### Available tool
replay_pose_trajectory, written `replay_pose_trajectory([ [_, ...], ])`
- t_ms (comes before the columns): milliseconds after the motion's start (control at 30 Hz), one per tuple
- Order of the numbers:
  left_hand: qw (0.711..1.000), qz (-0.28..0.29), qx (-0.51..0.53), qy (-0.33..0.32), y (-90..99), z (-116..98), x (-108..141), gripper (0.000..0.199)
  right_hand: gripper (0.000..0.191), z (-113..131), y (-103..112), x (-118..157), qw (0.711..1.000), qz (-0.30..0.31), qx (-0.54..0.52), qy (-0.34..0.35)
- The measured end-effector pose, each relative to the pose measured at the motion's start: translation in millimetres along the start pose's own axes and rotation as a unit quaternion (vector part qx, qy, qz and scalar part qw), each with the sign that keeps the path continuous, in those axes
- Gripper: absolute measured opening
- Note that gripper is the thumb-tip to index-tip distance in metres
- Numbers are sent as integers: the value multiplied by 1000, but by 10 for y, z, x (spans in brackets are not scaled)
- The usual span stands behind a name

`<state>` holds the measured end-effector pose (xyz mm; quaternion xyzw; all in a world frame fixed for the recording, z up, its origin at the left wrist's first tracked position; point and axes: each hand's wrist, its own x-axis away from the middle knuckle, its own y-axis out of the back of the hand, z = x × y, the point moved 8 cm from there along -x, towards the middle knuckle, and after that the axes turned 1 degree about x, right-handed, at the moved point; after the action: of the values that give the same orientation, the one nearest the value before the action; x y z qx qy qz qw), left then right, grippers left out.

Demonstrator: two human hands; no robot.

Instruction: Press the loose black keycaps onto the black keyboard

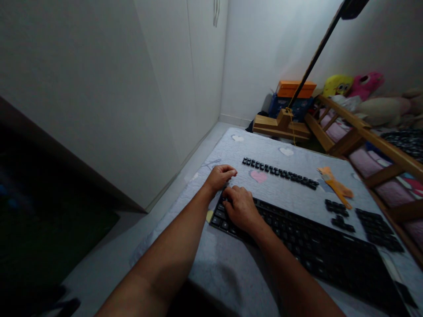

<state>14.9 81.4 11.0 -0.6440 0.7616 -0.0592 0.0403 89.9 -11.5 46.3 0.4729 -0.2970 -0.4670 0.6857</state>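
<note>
A black keyboard lies at a slant on the patterned cloth, its left end under my right hand. The right fingers bend down over the upper left keys, with the thumb beside them; their tips are partly hidden. Just past that corner, my left hand is closed with curled fingers, and whatever it may hold is hidden. Beyond the keyboard runs a line of loose black keycaps. Smaller groups of keycaps sit to the right, near a larger block of keycaps.
An orange-handled brush rests on an orange cloth behind the keyboard. A white cabinet stands along the left. At the back are a pole on a wooden base, an orange box and a wooden rail.
</note>
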Motion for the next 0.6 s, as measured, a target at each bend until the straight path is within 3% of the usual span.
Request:
replay_pose_trajectory([
  [600,1000,-2,-14,-1,16,6,3,24,12,-16,8,-16,1000,2,-13,-3],
])
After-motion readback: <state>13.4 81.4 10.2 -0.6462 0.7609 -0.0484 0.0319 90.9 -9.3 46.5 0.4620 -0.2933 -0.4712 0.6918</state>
